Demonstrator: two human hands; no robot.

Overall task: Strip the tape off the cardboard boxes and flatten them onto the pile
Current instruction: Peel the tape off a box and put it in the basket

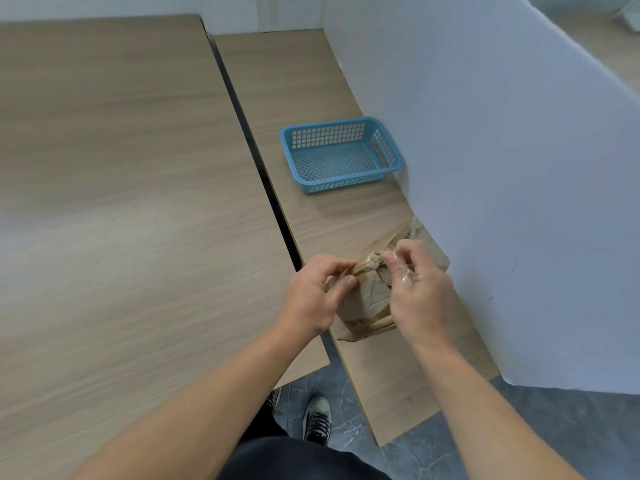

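With left hand (311,296) gripping cardboard box (367,303), right hand (419,289) pinching tape (372,260), nearer than basket (346,183): looks mid-strip, not yet flattened.

Head camera looks steeply down, close over the hands (367,289).

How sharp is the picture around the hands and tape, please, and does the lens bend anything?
Head view: soft, even light, no hard shadows; left hand and right hand fairly sharp, the tape on the cardboard box a slightly blurred crumple; wide-angle distortion bows the table edge and white partition.
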